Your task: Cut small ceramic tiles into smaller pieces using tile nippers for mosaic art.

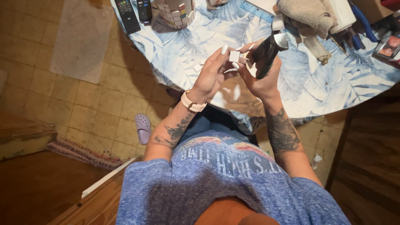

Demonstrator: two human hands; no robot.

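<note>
Small square white tile [234, 56], pinched between hands.

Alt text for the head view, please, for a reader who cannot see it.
Seen from above, the left hand pinches a small white square tile while the right hand grips black-handled nippers beside it. Beneath them is a round table with a blue leaf-print cloth, with white tile chips and two remotes.

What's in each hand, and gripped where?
Left hand: small white square tile, pinched at its edges by the fingertips. Right hand: dark nippers, gripped around the handles, metal head up.
</note>
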